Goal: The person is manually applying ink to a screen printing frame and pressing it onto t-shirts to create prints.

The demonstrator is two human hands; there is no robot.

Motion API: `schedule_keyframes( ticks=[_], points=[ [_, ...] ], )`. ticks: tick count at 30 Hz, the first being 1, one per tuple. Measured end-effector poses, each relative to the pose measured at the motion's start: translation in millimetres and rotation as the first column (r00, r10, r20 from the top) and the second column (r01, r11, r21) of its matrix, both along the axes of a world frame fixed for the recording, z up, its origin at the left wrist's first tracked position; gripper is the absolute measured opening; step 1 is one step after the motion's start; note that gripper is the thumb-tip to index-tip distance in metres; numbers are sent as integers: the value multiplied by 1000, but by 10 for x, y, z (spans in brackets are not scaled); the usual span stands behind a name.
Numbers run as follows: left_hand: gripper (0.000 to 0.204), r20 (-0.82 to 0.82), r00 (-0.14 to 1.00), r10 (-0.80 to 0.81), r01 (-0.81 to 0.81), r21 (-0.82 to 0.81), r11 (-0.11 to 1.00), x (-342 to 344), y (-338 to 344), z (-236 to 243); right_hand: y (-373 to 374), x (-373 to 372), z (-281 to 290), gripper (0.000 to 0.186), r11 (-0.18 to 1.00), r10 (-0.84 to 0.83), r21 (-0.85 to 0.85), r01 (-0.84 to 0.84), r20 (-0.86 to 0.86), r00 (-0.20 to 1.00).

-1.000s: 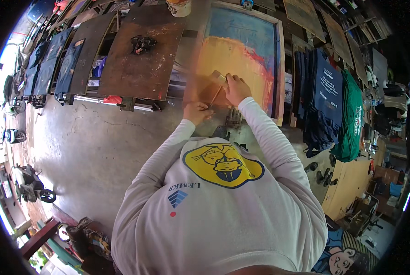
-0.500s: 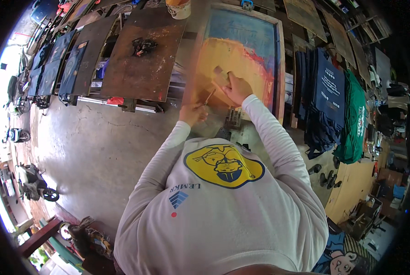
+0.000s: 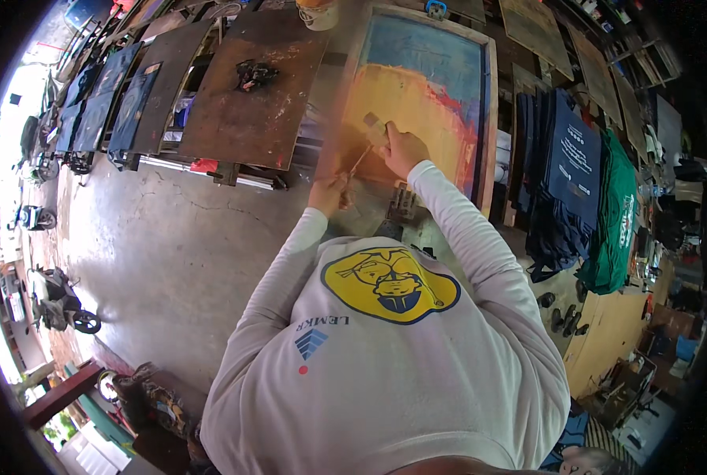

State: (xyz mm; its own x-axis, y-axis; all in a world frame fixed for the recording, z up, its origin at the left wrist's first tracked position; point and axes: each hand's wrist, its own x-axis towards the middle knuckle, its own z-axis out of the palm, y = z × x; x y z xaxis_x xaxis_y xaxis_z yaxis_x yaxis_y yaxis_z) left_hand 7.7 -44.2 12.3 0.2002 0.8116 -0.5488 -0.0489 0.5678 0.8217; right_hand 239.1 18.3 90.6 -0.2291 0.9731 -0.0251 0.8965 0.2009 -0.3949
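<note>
Squeegee (image 3: pixel 367 144) slants from the closed left hand (image 3: pixel 327 192) up to the closed right hand (image 3: pixel 401 149), across the screen frame (image 3: pixel 489 119).

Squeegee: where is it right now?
Head view, upper centre: the squeegee lies across the orange area of the printing screen, held between the left hand and right hand, right of the rusty brown board.

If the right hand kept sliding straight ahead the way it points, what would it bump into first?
Probably the far wooden edge of the printing screen frame. The right hand grips a squeegee over orange ink; depth is hard to judge.
</note>
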Motion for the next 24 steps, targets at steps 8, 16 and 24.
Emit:
schedule_keyframes(
  ticks=[8,16,24],
  points=[
    [23,55,997,52,-47,-88,995,30,-26,-26,28,35,62,42,998,-56,17,59,-124,991],
    [14,83,980,182,-166,-164,972,168,-117,162,192,47,25,43,998,-66,-25,66,-2,998],
    [18,47,944,326,-315,-158,936,373,-172,286,84,306,182,49,1000,-7,8,8,-160,987]
  ],
)
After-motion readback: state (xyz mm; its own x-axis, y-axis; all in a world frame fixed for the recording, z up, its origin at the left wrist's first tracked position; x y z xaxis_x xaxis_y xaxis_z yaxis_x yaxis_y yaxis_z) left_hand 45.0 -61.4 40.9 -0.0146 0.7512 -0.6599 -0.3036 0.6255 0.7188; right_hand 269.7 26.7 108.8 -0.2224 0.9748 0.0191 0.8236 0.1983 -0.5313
